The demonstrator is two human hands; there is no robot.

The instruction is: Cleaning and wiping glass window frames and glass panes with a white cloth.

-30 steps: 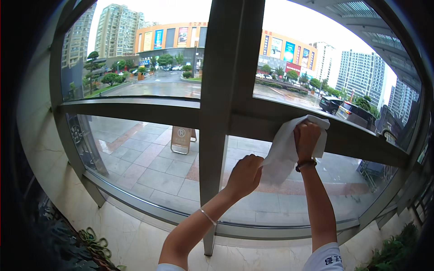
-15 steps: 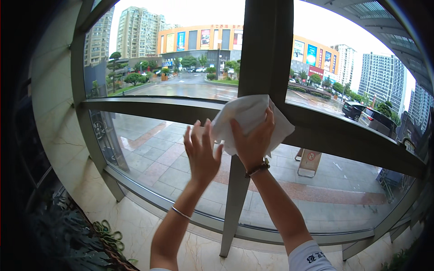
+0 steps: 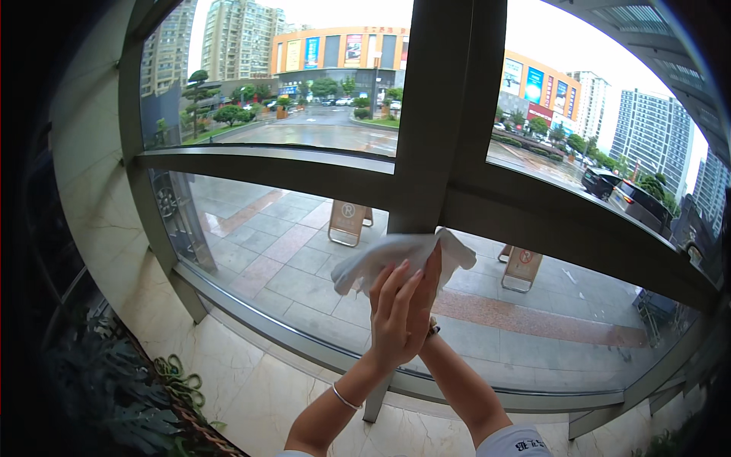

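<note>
A crumpled white cloth [image 3: 388, 253] lies across the vertical metal post, just under the crossbar. My right hand [image 3: 428, 293] is seen edge-on, its fingers pointing up against the right part of the cloth. In front of it, my left hand [image 3: 392, 312] overlaps the palm side, with its fingers bent onto the cloth's lower middle. The two hands touch each other around the cloth. Part of the right hand's fingers and the post behind the cloth are hidden.
The dark metal crossbar [image 3: 304, 169] and wide upper post [image 3: 438, 91] frame large glass panes. Outside are sign stands [image 3: 348, 221], paving and parked vehicles. Dark leafy plants [image 3: 106, 388] and a coiled green hose [image 3: 177, 377] sit lower left, beside marble [image 3: 228, 369].
Both hands and the cloth have moved down, from the crossbar joint to the post below it. My left hand, apart and open before, has come right onto the cloth against my right hand.
</note>
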